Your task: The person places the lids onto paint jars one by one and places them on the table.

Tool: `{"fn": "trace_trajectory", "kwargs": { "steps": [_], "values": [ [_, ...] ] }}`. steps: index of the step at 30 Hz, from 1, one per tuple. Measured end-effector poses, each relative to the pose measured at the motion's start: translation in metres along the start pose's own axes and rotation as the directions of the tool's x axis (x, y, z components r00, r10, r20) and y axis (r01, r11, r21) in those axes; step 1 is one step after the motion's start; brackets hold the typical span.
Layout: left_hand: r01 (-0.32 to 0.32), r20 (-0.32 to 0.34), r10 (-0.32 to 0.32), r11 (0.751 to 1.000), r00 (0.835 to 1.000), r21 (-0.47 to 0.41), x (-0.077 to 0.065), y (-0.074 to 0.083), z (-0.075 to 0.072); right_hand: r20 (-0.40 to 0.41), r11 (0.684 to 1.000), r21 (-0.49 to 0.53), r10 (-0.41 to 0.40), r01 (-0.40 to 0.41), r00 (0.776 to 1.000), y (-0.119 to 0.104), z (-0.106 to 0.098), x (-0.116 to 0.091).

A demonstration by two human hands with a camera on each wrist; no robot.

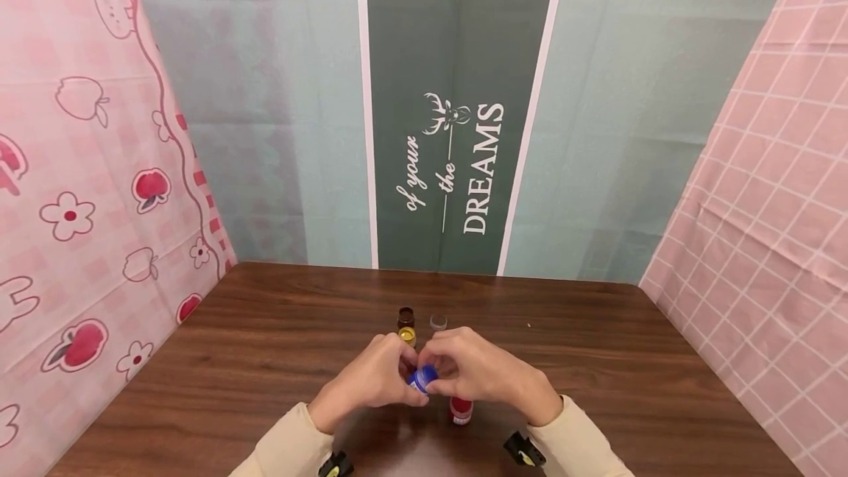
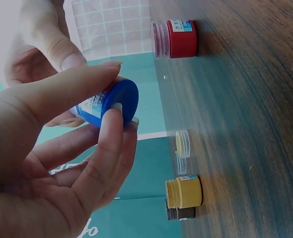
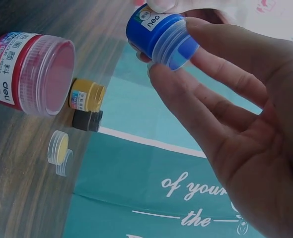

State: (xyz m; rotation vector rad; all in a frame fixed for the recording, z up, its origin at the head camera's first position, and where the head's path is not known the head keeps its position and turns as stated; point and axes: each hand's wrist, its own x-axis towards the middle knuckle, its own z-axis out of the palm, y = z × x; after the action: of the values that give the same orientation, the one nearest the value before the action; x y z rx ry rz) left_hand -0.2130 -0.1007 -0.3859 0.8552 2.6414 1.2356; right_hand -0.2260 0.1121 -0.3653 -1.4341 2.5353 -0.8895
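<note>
Above the table, my left hand (image 1: 377,375) grips the body of a small blue paint jar (image 2: 122,103), tilted. At its other end, the fingertips and thumb of my right hand (image 1: 482,368) pinch the clear screw lid (image 3: 175,45), which sits on the jar. Just below the right hand stands a red paint jar (image 1: 461,411) with its clear lid on. Beyond the hands are a yellow paint jar (image 3: 88,95), lidless, and a dark paint jar (image 1: 405,317) behind it.
Two loose clear lids lie side by side at the back; the nearer lid (image 3: 58,148) is yellow inside. A brown wood-grain table (image 1: 285,330) carries everything. Hanging cloths stand behind it, with a pink patterned cloth (image 1: 86,241) at left and a pink grid cloth (image 1: 768,205) at right.
</note>
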Motion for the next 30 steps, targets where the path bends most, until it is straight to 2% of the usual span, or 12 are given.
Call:
{"fn": "trace_trajectory", "kwargs": {
  "steps": [6, 21, 30],
  "values": [
    [0.007, 0.005, -0.007, 1.000, 1.000, -0.019, -0.0005, -0.0007, 0.0006, -0.010, 0.999, -0.039, 0.013, -0.013, 1.000, 0.0023, 0.0009, 0.0008],
    [0.031, -0.036, -0.031, 1.000, 0.999, -0.001, 0.0010, 0.0009, -0.0009, -0.023, 0.997, -0.043, 0.062, -0.063, 0.998, 0.0008, 0.0009, 0.0013],
    [0.032, -0.041, -0.032, 0.999, 0.999, 0.021, 0.0015, 0.0003, 0.0004, -0.060, 0.997, -0.074, 0.020, -0.025, 0.998, 0.0027, -0.0026, 0.0007]
  ]
}}
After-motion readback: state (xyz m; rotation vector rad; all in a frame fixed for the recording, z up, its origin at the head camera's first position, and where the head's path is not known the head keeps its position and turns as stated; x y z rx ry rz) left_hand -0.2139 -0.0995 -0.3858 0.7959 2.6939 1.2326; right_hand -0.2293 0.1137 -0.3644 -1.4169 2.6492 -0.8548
